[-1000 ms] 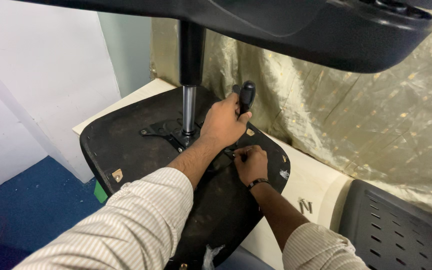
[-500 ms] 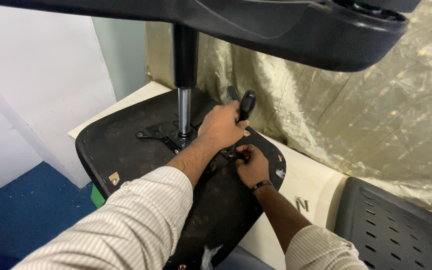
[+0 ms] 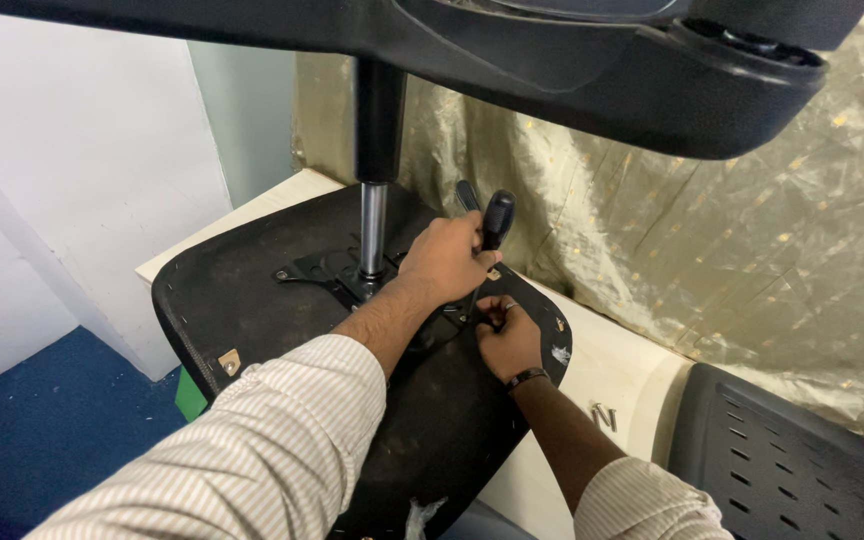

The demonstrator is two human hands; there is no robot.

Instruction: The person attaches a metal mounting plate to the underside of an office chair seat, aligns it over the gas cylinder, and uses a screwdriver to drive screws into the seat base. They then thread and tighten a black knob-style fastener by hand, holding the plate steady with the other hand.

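Hands: two, left hand [image 3: 449, 258] gripping one screwdriver [image 3: 493, 226], right hand [image 3: 508, 336] perhaps steadying.

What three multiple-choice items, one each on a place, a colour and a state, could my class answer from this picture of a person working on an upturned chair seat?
1. Where does the right hand rest?
A. on the chair seat's underside
B. on the blue floor
C. on the gold foil sheet

2. What colour is the screwdriver handle?
A. red
B. black
C. yellow

3. How is the left hand?
A. flat and empty
B. out of view
C. closed around the screwdriver handle

Answers: 1 A, its fingers press the black underside near the tool's tip. 2 B, the handle is black. 3 C, the fingers wrap the handle beside the metal column.
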